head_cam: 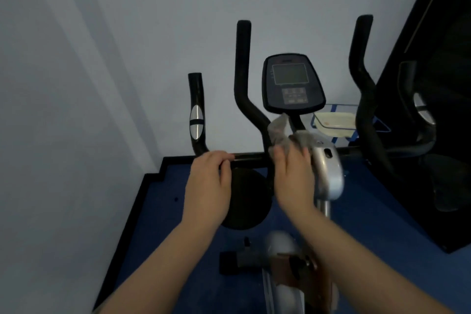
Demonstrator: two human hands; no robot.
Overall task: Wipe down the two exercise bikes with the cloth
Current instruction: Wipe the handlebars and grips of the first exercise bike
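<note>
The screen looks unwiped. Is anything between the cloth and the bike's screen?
Nothing visible. The cloth, held by the right hand, sits just below the screen, with open space between them.

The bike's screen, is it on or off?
It looks off: the screen on the console is dull grey, with no digits showing, though the picture is blurry.
</note>
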